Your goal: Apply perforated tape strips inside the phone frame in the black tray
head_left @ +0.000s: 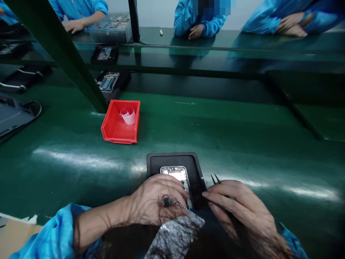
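An opened smartphone (176, 174), its inner boards showing, lies in a black tray (172, 158). My left hand (159, 198) reaches across the phone's lower part with bent fingers, closed on a whitish strip with a perforated edge (178, 232). That strip hangs toward me, and dark hair strands cross in front of it and the hand. Just right of the tray, my right hand (237, 205) is closed around dark tweezers (215, 178). Their two tips point away from me and stand slightly apart, with nothing visible between them.
A red bin (120, 135) holding a curled perforated strip (128, 115) stands beyond the tray, beside a slanted green post (67, 54). Other black trays with phones (107, 82) sit on the line behind. Several people in blue sleeves (185, 18) sit opposite. Cardboard (17, 237) is at lower left.
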Demonstrator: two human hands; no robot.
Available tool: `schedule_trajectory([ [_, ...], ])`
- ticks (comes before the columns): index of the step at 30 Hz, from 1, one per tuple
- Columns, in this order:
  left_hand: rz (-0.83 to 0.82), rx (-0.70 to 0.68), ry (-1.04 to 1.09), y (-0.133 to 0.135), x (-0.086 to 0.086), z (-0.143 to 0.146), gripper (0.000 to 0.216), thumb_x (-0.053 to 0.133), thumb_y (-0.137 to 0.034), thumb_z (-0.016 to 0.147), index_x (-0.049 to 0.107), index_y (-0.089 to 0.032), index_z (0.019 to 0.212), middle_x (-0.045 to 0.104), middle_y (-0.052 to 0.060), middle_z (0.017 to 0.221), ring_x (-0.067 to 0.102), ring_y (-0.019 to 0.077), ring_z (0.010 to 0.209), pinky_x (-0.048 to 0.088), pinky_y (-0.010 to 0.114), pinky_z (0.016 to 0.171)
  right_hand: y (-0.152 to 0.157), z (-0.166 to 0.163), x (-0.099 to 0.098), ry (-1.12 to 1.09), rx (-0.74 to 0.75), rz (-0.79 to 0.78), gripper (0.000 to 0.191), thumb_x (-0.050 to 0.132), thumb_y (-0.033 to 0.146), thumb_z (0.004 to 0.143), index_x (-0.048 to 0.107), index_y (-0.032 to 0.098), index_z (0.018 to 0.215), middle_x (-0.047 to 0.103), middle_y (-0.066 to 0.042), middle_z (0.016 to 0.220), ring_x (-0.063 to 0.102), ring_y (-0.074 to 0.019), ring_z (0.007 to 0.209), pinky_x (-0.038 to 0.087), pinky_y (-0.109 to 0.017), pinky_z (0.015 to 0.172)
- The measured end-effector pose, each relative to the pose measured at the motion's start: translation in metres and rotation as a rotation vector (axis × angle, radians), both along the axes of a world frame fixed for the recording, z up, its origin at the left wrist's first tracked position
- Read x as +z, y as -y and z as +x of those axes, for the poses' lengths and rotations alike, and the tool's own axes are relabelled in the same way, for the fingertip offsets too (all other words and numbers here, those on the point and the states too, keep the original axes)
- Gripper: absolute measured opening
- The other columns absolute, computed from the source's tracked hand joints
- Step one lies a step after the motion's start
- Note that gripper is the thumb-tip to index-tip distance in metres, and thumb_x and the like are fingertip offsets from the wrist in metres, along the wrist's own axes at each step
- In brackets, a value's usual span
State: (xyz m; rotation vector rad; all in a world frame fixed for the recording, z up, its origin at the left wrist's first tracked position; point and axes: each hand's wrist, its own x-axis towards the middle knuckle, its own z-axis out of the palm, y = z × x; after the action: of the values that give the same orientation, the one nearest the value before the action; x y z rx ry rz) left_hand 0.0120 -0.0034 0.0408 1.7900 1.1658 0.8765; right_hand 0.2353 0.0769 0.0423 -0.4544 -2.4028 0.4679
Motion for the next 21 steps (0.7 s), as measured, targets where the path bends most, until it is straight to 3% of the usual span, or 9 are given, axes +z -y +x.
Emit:
schedule_trajectory([
  [3,-0.019,0.115,0.038,0.002,-0.002,-0.001,0.003,0.068,-0.020,0.082,0.066,-0.019,0.084,0.071,-0.001,0.080,0.069,0.0116,0.076,0.050,0.017,0.080,0.003,-0.004,0.006,-0.014,0.025,0.025,0.018,0.052,0.012,0.083,0.062,0.017,0.097,0.067,-0.007,0.080,0.062,-0.0181,0.076,0.053,-0.032,0.063],
  [6,-0.026,0.254,0.061,0.003,-0.005,-0.002,0.003,0.068,-0.023,0.082,0.067,-0.020,0.083,0.071,-0.002,0.076,0.069,0.0108,0.068,0.052,0.015,0.067,0.008,-0.008,0.008,-0.044,-0.015,0.009,0.015,0.050,0.013,0.084,0.060,0.020,0.093,0.068,-0.005,0.074,0.062,-0.0169,0.069,0.053,-0.030,0.061],
  [11,0.012,0.418,0.095,0.004,-0.006,0.002,0.004,0.068,-0.022,0.082,0.066,-0.022,0.085,0.071,-0.003,0.079,0.070,0.0111,0.070,0.052,0.014,0.066,0.017,-0.015,0.002,-0.042,-0.077,-0.170,0.017,0.053,0.015,0.083,0.059,0.021,0.098,0.069,-0.002,0.076,0.063,-0.0151,0.067,0.054,-0.027,0.060],
  [15,0.041,0.457,0.099,0.005,-0.002,0.003,0.005,0.068,-0.023,0.081,0.069,-0.023,0.087,0.066,0.000,0.083,0.066,0.0134,0.073,0.052,0.019,0.068,0.020,-0.020,-0.004,-0.025,-0.078,-0.236,0.025,0.057,0.013,0.082,0.060,0.022,0.105,0.068,-0.001,0.082,0.063,-0.0138,0.072,0.053,-0.027,0.064],
  [21,-0.007,0.445,0.087,0.009,-0.003,0.002,0.007,0.068,-0.026,0.081,0.070,-0.026,0.088,0.065,-0.001,0.071,0.059,0.0121,0.060,0.046,0.019,0.055,0.019,-0.025,-0.011,-0.072,-0.123,-0.345,0.032,0.059,0.012,0.081,0.060,0.026,0.110,0.067,0.000,0.091,0.062,-0.0157,0.079,0.052,-0.030,0.069],
])
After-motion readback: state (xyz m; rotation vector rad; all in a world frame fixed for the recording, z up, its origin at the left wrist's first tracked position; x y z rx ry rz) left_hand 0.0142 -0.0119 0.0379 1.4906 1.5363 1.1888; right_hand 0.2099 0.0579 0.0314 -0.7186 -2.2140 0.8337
